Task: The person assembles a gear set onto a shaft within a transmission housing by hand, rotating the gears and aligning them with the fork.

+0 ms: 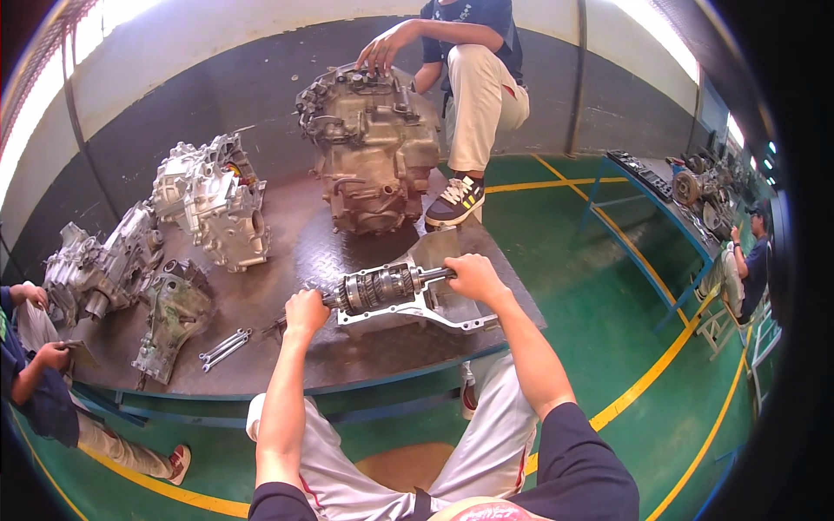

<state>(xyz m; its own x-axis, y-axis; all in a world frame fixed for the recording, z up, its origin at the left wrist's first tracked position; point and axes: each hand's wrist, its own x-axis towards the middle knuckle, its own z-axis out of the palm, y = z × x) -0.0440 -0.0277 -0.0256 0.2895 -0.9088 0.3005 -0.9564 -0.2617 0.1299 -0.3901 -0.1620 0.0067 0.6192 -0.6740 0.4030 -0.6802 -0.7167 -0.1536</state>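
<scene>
A gear shaft (pixel 379 290) with several toothed wheels lies in or just over an open silver gearbox housing half (pixel 434 318) near the table's front edge. I cannot tell whether it is fully seated. My left hand (pixel 307 311) is closed around the shaft's left end. At the other end, my right hand (pixel 474 278) grips the thinner bare part of the shaft, its fingers wrapped over it. Left of the housing, several wrenches (pixel 224 349) lie side by side on the dark metal table (pixel 287 369).
A large brown gearbox (pixel 373 148) stands behind, with another person's hand (pixel 382 52) on it and their shoe (pixel 456 201) on the table. Silver housings (pixel 213 200) and a greenish casing (pixel 176 308) sit left. Another person stands far left. A parts bench (pixel 665 204) is at right.
</scene>
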